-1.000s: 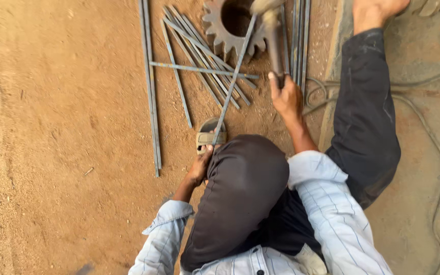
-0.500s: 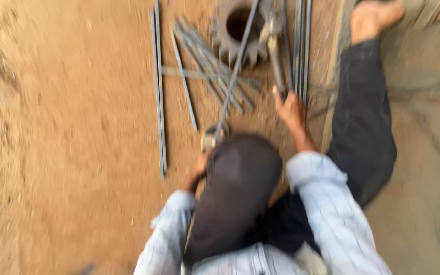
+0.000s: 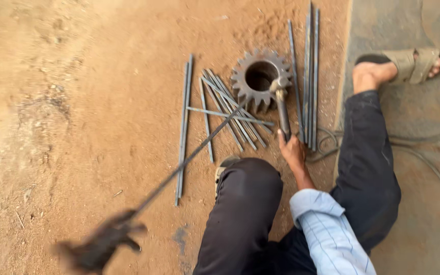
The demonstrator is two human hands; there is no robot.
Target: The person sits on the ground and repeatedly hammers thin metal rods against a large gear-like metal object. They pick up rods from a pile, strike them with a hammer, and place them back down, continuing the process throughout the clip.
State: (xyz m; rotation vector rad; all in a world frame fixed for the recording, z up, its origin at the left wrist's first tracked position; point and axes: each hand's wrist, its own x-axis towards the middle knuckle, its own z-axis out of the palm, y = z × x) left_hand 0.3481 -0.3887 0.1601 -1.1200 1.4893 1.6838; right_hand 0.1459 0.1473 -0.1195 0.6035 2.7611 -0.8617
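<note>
Steel rod (image 3: 189, 158) runs diagonally from blurred left hand (image 3: 100, 244) up-right toward gear (image 3: 260, 76) | right hand (image 3: 292, 148) clamped on hammer (image 3: 282, 109), head pointing away.

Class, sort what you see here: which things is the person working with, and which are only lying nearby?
In use:
right hand gripping a hammer
long rod, blurred left hand at its near end
toothed gear under the hammer head

Lying about:
loose rods on the dirt
rod bundle
cable
sandal
</note>
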